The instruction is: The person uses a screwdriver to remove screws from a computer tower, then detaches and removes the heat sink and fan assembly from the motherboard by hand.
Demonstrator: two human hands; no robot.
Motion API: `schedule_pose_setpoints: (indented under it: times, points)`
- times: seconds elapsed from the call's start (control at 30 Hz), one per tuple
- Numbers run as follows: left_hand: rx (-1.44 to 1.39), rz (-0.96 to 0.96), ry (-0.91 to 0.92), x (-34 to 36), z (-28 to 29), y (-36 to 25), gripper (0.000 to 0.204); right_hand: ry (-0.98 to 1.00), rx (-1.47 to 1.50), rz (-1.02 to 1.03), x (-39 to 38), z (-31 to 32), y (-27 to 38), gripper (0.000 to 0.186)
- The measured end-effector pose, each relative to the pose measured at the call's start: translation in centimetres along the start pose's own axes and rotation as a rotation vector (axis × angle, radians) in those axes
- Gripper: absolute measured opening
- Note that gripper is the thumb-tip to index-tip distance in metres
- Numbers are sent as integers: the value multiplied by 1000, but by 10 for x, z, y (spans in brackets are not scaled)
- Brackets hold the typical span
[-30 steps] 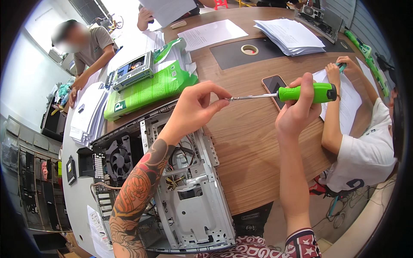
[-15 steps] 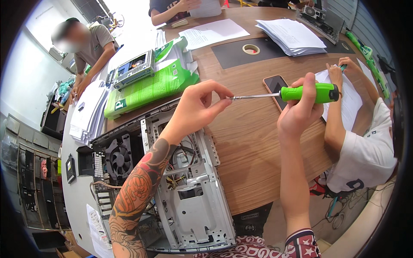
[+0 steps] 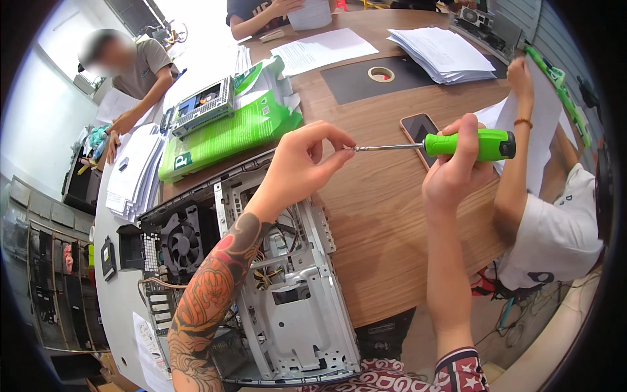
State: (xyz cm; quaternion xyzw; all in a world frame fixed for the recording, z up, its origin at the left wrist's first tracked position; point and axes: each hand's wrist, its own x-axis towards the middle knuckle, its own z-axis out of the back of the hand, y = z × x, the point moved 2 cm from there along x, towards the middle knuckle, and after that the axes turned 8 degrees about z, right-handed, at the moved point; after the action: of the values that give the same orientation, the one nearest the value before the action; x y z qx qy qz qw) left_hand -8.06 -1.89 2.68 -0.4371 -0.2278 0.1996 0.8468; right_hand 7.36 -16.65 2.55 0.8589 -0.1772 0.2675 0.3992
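Observation:
My right hand is wrapped around the green handle of a screwdriver, its shaft pointing left. At the shaft's tip my left hand pinches thumb and forefinger together on a tiny metal piece, by its look a screw; the fingertips partly hide it. Below my left forearm lies an open computer case with a bare metal frame, loose wires and a black fan. Both hands are held above the table, at the case's far right corner.
A phone lies behind the screwdriver. Beyond the case, a metal drive unit rests on a green paper pack. Paper stacks and a tape roll are farther back. A co-worker's arm lifts sheets at the right; other people sit around the table.
My hands and the screwdriver have barely moved. On the right, the co-worker has raised a sheet of paper. The person at the far left has shifted their hands among papers.

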Motion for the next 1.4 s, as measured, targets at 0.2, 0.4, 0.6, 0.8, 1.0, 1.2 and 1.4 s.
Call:
schedule_pose_setpoints:
  times: [0.2,0.4,0.6,0.8,1.0,1.2,1.4]
  points:
    - [-1,-10,5,-1,1,-1,13,12,1,-35,0,0,3,32]
    - [17,-15,8,-2,0,-2,13,-20,10,10,-1,-2,0,33]
    - [18,6,22,-2,0,0,12,20,13,-37,0,4,-2,31]
    - [25,-7,21,-1,0,1,12,1,11,-82,0,3,-1,32]
    - [27,9,16,-1,0,-2,13,-11,4,-86,1,3,2,33]
    - [19,33,20,-1,1,-4,14,-22,11,-95,1,2,1,30]
    - [12,31,30,-1,2,-2,13,-23,21,-88,1,1,1,30]
